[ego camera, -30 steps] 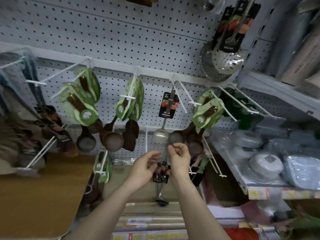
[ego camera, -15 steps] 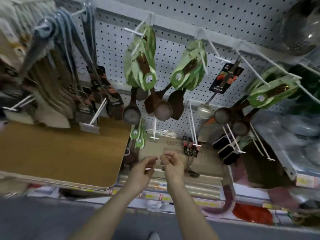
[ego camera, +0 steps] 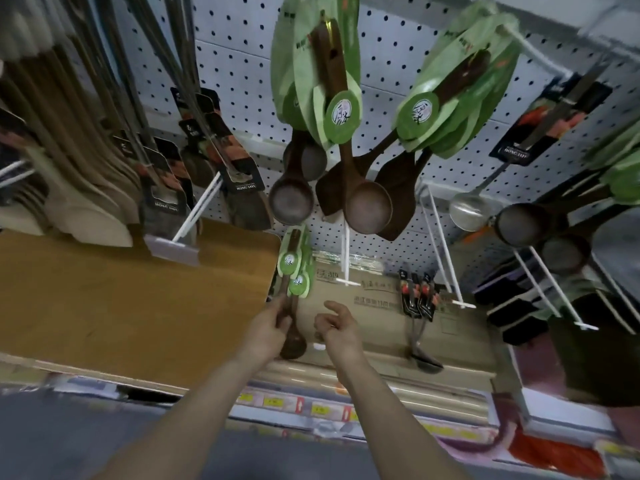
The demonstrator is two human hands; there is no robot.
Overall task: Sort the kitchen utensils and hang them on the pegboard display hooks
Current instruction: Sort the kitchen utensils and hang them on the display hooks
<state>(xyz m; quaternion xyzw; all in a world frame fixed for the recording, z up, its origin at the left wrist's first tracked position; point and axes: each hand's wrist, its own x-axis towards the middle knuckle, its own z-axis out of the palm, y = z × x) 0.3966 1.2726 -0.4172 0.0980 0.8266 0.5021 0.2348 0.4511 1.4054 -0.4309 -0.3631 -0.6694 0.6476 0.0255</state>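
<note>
My left hand (ego camera: 268, 323) grips the handle of a dark wooden spoon (ego camera: 292, 344) that hangs low on the pegboard (ego camera: 235, 64), just under its green card (ego camera: 294, 268). To the right, apart from the spoon, my right hand (ego camera: 337, 329) hovers with loosely curled fingers and holds nothing. Above hang more green-carded wooden ladles (ego camera: 369, 206) and spatulas on the upper hooks. A bare white hook (ego camera: 346, 258) juts out right of the spoon's card.
A wooden board (ego camera: 121, 299) fills the shelf at left, under hanging spatulas with black cards. A cardboard box (ego camera: 363, 306) sits behind my hands. Black-carded utensils (ego camera: 417, 299) hang at centre right, a steel ladle (ego camera: 469, 211) above them. Long white hooks (ego camera: 554, 299) stick out at right.
The view has dropped and closed in on the lower hooks. My left hand moved left and took hold of the low wooden spoon's handle. My right hand stays beside it.
</note>
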